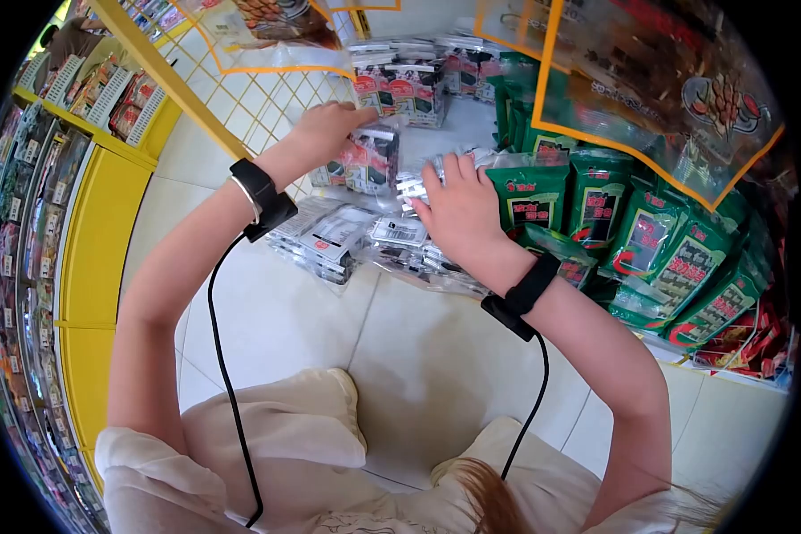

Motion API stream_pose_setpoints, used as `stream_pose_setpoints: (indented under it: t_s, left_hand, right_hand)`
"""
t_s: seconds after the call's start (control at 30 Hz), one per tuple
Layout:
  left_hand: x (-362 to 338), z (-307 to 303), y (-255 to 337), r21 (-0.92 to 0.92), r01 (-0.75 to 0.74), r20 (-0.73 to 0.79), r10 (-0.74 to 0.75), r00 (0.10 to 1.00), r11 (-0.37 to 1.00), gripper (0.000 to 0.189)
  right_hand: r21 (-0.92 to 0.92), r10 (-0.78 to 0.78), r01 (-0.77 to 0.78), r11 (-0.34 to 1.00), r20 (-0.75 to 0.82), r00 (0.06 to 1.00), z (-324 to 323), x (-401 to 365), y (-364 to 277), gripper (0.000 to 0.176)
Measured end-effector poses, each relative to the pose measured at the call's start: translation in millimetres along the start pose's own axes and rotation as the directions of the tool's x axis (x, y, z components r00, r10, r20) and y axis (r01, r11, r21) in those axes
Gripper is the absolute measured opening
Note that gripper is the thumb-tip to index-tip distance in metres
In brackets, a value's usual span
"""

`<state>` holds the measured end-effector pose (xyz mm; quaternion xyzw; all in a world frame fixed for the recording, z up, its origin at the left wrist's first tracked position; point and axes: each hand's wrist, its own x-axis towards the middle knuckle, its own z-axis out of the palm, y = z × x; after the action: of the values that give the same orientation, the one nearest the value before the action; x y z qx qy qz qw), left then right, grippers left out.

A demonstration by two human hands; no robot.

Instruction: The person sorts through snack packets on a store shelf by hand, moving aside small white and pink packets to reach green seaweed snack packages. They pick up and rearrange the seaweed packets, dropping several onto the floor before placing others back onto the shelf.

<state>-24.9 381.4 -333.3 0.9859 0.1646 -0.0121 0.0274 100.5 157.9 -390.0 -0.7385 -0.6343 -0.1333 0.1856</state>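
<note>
My left hand (329,130) is at the back edge of a stack of pink-and-white snack packets (365,160), its index finger stretched over their tops; the other fingers are partly hidden. My right hand (463,203) is closed over the clear, silvery edges of packets (412,185) just right of that stack, thumb towards me. Below both hands, more packets lie flat with their labelled backs up (329,238), at the shelf's front. Upright green snack bags (532,198) stand close to the right of my right hand.
More pink-and-white packets (400,89) stand at the back. Large orange-edged bags (650,89) hang at upper right, near a yellow wire rack (178,80). Red packets (748,347) sit at far right. A yellow display shelf (93,267) runs along the left. Cables hang from both wristbands.
</note>
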Motion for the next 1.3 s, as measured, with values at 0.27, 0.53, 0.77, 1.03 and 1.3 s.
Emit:
stream_pose_setpoints:
  t_s: [0.27,0.53,0.77,1.03,1.3]
  left_hand:
    - [40,0,-3,-0.015,-0.002,-0.132,0.000,0.991,1.000,0.061]
    - [38,3,-26,-0.145,-0.051,-0.285,0.008,0.959,0.988,0.057]
    - [36,14,-25,0.008,-0.021,-0.422,0.023,0.906,1.000,0.054]
    - [44,20,-30,-0.091,-0.029,-0.467,-0.017,0.884,0.995,0.047]
    - [47,23,-33,-0.086,-0.077,-0.530,0.019,0.848,0.993,0.042]
  right_hand:
    - [-0.039,0.022,-0.022,0.999,-0.008,1.000,-1,10,12,0.029]
    - [-0.134,0.030,-0.025,0.991,0.033,0.999,-12,28,19,0.017]
    - [-0.213,0.009,0.021,0.977,0.140,0.990,-24,31,17,0.015]
    - [-0.214,-0.056,0.080,0.974,0.118,0.991,-38,23,25,0.012]
    - [-0.220,-0.117,0.131,0.967,0.077,0.990,-55,22,29,0.012]
